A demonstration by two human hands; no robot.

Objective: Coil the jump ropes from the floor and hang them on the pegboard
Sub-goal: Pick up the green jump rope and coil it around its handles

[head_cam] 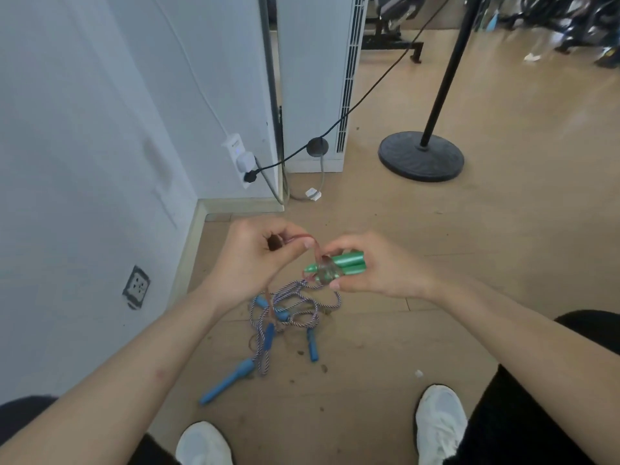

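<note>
My right hand (375,268) grips two green jump-rope handles (345,263) held side by side, with a clear pinkish cord wound around their left end. My left hand (255,260) pinches that pink cord (303,239) just left of the handles; a loop of it arcs between the two hands and a strand trails down toward the floor. Below the hands, a tangle of striped blue-and-white ropes (292,303) with blue handles (224,384) lies on the wooden floor. No pegboard is in view.
A white wall with a socket (136,286) stands at the left, a plugged-in power strip (241,159) and cables in the corner. A black round stand base (421,156) sits at the right back. My white shoes (439,421) flank the ropes.
</note>
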